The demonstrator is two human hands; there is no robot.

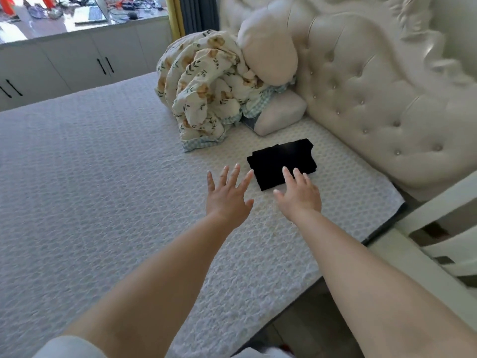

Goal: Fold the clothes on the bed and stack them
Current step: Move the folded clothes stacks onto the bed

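The bed (pixel 90 177) carries a folded black garment (pixel 281 161), a crumpled quilt (pixel 204 94) and pillows (pixel 281 112).

Right of the frame's centre I see a black garment (pixel 280 162), folded into a flat rectangle, lying on the bed (pixel 103 177).
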